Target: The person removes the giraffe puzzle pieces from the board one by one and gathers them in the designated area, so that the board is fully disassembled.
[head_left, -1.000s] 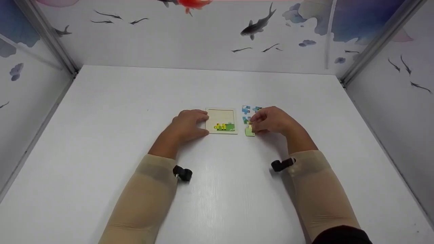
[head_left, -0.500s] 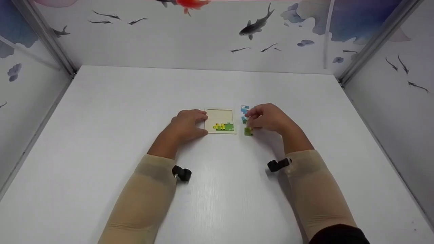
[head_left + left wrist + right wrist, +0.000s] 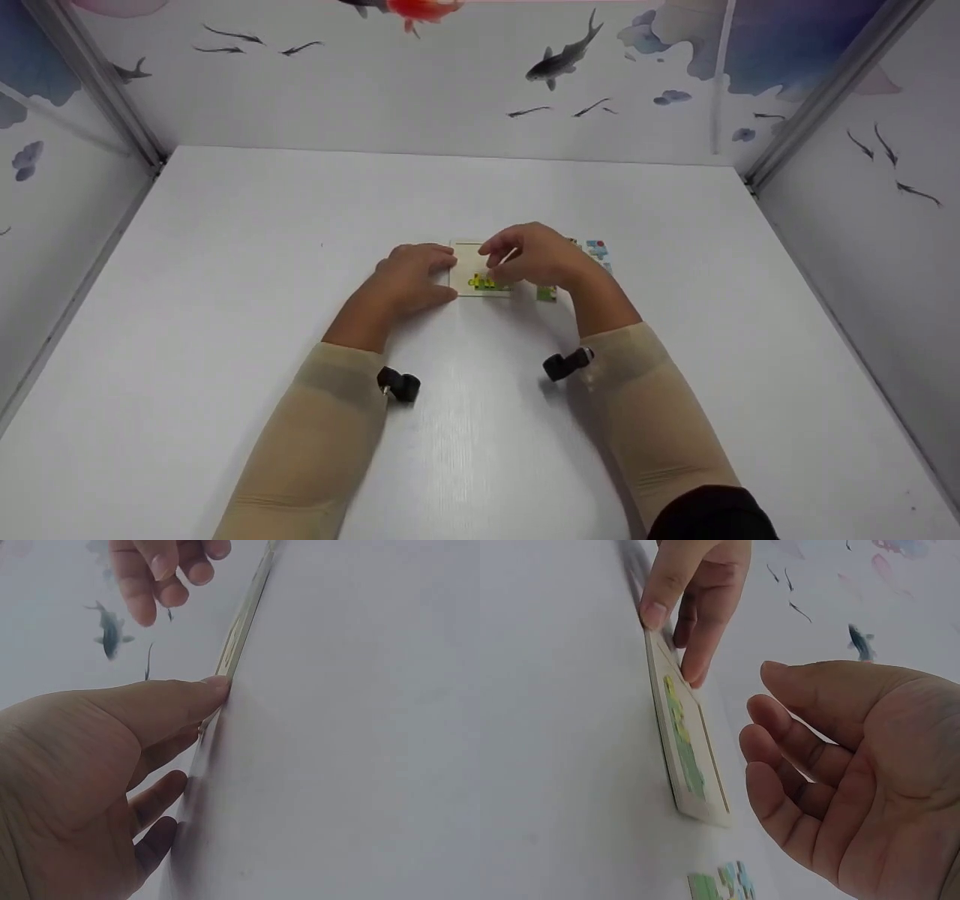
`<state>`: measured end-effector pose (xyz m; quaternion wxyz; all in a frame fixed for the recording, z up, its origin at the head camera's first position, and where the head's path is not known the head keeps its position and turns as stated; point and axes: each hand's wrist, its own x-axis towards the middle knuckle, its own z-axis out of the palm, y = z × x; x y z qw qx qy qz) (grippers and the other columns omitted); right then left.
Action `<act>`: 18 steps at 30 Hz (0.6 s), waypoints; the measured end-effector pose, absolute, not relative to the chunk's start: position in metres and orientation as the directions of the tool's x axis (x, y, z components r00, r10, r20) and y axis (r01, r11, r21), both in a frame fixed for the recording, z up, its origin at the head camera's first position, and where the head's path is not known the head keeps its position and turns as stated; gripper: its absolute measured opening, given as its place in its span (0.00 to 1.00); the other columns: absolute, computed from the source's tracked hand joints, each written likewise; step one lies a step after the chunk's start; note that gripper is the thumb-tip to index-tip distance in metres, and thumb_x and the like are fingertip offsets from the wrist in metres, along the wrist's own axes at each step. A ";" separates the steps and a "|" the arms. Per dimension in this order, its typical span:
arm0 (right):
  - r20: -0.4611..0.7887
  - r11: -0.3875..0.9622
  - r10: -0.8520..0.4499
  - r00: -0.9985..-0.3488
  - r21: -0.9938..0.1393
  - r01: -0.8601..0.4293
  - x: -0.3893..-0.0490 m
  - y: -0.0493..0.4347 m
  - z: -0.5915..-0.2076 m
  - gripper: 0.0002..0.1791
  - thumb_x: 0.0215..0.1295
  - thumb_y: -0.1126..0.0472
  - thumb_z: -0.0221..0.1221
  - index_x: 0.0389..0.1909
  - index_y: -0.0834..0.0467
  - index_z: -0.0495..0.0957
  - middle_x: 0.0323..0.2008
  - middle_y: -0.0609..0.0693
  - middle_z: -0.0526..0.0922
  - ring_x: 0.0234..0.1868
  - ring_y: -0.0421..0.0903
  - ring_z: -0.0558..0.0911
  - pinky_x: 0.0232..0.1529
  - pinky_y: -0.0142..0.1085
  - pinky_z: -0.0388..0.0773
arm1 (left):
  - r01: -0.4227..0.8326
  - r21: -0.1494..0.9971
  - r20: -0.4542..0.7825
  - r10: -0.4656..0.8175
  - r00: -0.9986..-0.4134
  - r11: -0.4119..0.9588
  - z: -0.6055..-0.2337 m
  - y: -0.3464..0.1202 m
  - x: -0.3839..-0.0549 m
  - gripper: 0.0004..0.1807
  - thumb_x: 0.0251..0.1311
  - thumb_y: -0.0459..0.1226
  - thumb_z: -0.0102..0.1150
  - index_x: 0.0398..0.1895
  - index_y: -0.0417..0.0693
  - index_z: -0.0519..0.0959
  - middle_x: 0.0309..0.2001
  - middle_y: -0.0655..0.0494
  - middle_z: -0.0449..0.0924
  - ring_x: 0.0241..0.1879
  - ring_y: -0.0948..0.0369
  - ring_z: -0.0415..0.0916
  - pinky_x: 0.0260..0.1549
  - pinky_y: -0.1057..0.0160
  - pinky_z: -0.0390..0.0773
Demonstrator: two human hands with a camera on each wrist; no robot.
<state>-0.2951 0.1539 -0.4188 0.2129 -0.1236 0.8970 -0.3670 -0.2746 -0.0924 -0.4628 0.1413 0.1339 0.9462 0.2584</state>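
My left hand (image 3: 416, 276) holds the small wooden puzzle tray (image 3: 463, 268) by its left side, thumb at the near corner and fingers along the edge. In the right wrist view, assembled green puzzle pieces (image 3: 688, 757) and a yellow piece (image 3: 673, 694) lie along the tray's near side. My right hand (image 3: 536, 256) hovers over the tray's right part, its fingers loosely bent. Thumb and fingertips stand apart in the right wrist view, and nothing shows between them. In the head view this hand covers part of the tray.
Loose puzzle pieces lie right of the tray: a green one (image 3: 546, 294) near the front, a blue one with a red spot (image 3: 598, 246) farther back. My right hand hides others. White walls with painted fish (image 3: 564, 61) border the white table (image 3: 300, 195).
My right hand has moved left from the loose pieces to above the tray, uncovering pieces on the far right. My left hand stays at the tray's left edge.
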 end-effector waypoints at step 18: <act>-0.337 0.753 -0.359 -0.870 -0.655 -0.058 -0.297 0.151 -0.448 0.18 0.68 0.62 0.69 0.55 0.41 0.87 0.54 0.43 0.86 0.57 0.48 0.82 0.55 0.43 0.82 | 0.192 0.534 -0.180 0.333 -0.925 0.823 -0.464 -0.093 -0.274 0.34 0.68 0.49 0.69 0.78 0.61 0.74 0.81 0.65 0.68 0.85 0.49 0.56 0.81 0.36 0.57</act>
